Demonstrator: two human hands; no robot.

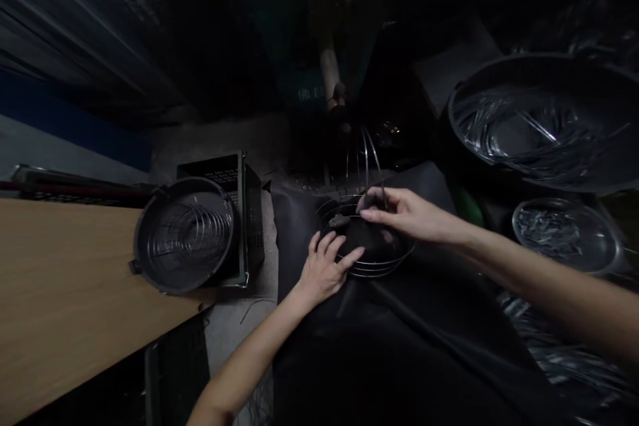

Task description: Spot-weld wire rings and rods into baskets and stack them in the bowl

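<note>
A stack of thin metal wire rings (379,267) lies on dark cloth (429,319) over my lap, with a dark rounded piece in its middle. My left hand (327,269) rests on the rings' near left edge, fingers stretched out flat. My right hand (402,213) reaches in from the right, fingertips pinched on a thin wire at the rings' far side. Curved wires (367,160) rise just behind the stack.
A black bucket (182,233) holding wire rings sits at the edge of a wooden table (64,293), with a black crate (239,180) behind it. A large black tub (544,126) and a smaller bowl (564,233) with metal wires stand at right. Another person's arm (332,76) shows at the back.
</note>
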